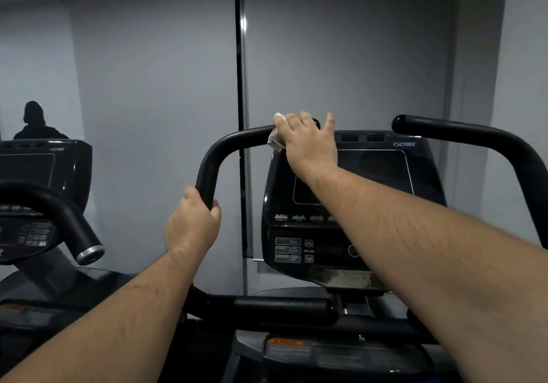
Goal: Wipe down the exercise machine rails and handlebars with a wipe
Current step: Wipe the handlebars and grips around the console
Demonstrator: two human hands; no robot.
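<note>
At the top of the left handlebar (237, 138), near its inner end, the right hand (308, 139) lies over the bar with the wipe (275, 142) pressed beneath the palm; the fingers curl over the far side and the thumb sticks out toward the console (350, 204). It grips the wipe against the bar. A white corner of the wipe shows above the knuckles and a crumpled fold hangs just below the bar.

From that hand the bar's long axis runs leftward, nearly level, then bends down in a smooth curve to where the left hand (192, 222) is closed around the upright stretch, bare, with no cloth in it. So the unwiped length, as I judge it, lies to the left of and below the wipe, and a stroke along it would end against the left hand, which would have to shift out of the way.

The right handlebar (474, 136) mirrors it on the other side of the console, well apart from both hands, though the right arm is the nearer one. A lower rail (284, 308) crosses under the console.

Both bars are round tubes in matte black, seemingly rubbery or foam-coated. The console is glossy black plastic with a dark screen and small buttons. The wipe looks thin, damp and limp.
</note>
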